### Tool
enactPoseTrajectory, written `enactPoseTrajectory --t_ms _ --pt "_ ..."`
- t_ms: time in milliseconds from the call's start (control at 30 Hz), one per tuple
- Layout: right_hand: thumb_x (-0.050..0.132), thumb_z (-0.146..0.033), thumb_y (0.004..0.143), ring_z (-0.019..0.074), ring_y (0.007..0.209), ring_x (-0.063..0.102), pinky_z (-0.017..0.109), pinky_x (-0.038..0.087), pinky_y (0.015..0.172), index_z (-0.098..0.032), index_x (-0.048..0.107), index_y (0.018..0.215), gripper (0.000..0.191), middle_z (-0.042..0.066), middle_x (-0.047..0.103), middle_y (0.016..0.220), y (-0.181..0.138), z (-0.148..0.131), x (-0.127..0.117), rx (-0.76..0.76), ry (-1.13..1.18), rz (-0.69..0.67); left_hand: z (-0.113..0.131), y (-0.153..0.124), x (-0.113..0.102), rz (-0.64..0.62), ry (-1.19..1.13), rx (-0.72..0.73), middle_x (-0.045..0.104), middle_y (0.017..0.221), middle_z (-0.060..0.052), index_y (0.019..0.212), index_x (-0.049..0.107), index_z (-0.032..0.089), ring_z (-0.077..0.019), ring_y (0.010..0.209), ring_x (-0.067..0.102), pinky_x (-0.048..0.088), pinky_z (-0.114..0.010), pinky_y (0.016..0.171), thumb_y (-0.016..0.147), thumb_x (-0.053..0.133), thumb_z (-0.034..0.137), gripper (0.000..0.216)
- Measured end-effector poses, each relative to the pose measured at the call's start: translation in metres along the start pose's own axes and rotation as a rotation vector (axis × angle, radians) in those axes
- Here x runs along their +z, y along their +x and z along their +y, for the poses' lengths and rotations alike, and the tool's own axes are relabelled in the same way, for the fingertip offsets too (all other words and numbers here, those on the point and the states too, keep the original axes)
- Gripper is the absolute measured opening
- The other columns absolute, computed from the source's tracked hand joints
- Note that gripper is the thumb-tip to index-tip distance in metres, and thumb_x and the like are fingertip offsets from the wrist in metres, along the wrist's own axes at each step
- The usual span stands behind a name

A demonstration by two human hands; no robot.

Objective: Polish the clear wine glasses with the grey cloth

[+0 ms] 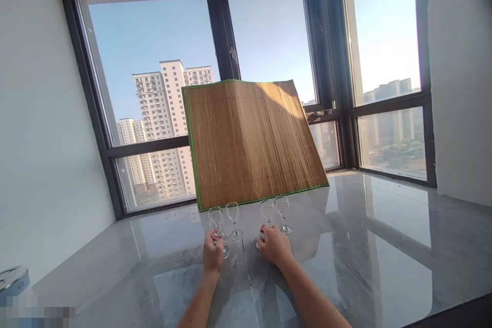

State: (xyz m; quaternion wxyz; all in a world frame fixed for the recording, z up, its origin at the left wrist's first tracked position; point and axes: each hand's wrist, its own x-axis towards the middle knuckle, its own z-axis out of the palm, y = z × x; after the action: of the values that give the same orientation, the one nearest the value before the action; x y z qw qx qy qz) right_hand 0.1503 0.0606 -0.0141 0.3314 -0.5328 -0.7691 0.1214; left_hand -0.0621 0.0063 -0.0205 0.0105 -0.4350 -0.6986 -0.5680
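Several small clear stemmed glasses stand in a row on a glossy grey marble counter, in front of a bamboo mat that leans upright. My left hand is closed around the stem of the leftmost glass. A second glass stands free just right of it. My right hand is closed on the stem of the third glass. The fourth glass stands untouched at the right end.
Large dark-framed windows behind the mat show tower blocks and sky. White walls close in left and right. A round metal-topped object sits at the counter's left edge. A seam runs along the counter between my forearms.
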Motion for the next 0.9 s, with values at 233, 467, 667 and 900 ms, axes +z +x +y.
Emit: enactPoseTrajectory --t_ms 233,467,667,900 --pt "0.053 -0.021 0.081 0.0273 0.086 0.062 0.031 0.041 0.069 -0.019 0.068 0.094 0.02 0.012 0.067 0.088 0.003 0.001 0.0 -0.018 0.032 0.002 0.002 -0.005 0.001 -0.146 -0.15 -0.033 0.07 0.091 -0.009 0.094 0.057 0.019 -0.0198 0.074 0.065 0.049 -0.028 0.066 0.076 0.055 0.036 0.025" --pt "0.053 -0.013 0.074 0.0196 0.09 0.064 0.026 0.043 0.08 -0.021 0.059 0.112 0.039 0.005 0.069 0.099 -0.007 -0.014 -0.005 -0.146 0.202 -0.006 0.011 -0.016 0.0 -0.264 -0.039 0.09 0.072 0.081 -0.005 0.114 0.056 0.019 -0.0214 0.07 0.066 0.047 -0.03 0.067 0.08 0.056 0.035 0.037" --pt "0.049 -0.014 0.081 0.0224 0.099 0.06 0.033 0.045 0.091 -0.023 0.057 0.109 0.031 0.007 0.067 0.104 -0.027 -0.04 -0.009 -0.503 0.367 0.17 0.039 -0.028 -0.009 -0.126 0.448 0.337 0.073 0.092 -0.009 0.119 0.065 0.021 -0.0282 0.095 0.063 0.043 -0.036 0.083 0.083 0.056 0.022 0.037" --pt "0.045 -0.013 0.085 0.0237 0.1 0.058 0.036 0.046 0.091 -0.023 0.057 0.108 0.028 0.008 0.067 0.103 -0.017 -0.036 -0.013 -0.498 0.382 0.245 0.053 -0.036 -0.009 -0.261 0.489 0.603 0.072 0.098 -0.006 0.114 0.067 0.026 -0.0283 0.104 0.056 0.032 -0.046 0.099 0.077 0.058 0.006 0.043"
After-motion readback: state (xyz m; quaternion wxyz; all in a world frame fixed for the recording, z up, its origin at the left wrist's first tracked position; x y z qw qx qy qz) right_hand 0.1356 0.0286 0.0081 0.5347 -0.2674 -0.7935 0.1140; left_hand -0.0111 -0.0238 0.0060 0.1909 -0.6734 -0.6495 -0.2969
